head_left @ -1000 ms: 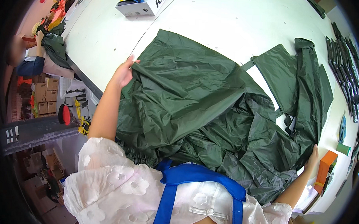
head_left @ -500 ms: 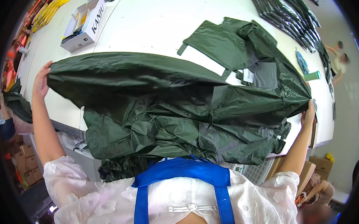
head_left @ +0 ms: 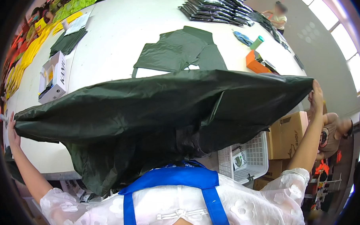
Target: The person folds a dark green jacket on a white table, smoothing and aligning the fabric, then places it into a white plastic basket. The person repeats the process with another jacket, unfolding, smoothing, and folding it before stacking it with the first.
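Observation:
A large dark green garment of thin, shiny waterproof cloth is stretched wide between my two hands, its upper edge pulled nearly straight. My left hand pinches its left corner, beyond the table's left side. At the far right, my right hand grips the other corner with closed fingers. The lower folds hang down in front of my blue apron and hide the table's near edge. Past the stretched edge, a flat dark green cloth part lies on the table; whether it joins the held garment is hidden.
On the white table stand a white box, an orange box and a green cylinder. Stacked black packages lie at the back. A white basket and cartons are at right. Other people are nearby.
Both hands have spread farther apart and pulled the garment taut. My right hand has risen, my left has gone lower and outward. The view has shifted, showing the orange box and basket.

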The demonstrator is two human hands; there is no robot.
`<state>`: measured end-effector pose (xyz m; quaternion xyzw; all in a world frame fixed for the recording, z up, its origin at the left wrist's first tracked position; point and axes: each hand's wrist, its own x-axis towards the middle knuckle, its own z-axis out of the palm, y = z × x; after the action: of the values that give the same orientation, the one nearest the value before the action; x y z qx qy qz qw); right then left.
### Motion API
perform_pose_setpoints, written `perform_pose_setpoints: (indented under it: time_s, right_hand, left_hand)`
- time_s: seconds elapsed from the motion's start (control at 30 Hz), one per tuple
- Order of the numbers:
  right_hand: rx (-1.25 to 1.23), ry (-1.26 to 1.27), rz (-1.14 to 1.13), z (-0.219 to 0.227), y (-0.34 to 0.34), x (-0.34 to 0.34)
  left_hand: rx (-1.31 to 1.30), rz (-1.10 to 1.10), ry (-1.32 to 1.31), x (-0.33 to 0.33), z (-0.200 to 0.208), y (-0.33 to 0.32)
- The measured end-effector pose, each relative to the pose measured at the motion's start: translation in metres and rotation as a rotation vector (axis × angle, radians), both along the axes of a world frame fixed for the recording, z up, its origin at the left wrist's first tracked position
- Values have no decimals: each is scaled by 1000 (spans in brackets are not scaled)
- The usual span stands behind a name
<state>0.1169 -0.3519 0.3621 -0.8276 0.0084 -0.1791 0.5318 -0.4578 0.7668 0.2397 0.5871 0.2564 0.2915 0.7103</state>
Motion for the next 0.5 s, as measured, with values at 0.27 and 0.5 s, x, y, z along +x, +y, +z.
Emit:
perform_pose_setpoints:
  time_s: [0.27, 0.5]
  right_hand:
    - [529, -609, -4, 190, -143, -4]
    - [499, -521, 62, 243, -46, 88]
  left_hand:
    - [114, 91, -153, 53, 63, -1]
    - [655, 8, 881, 239, 18, -122]
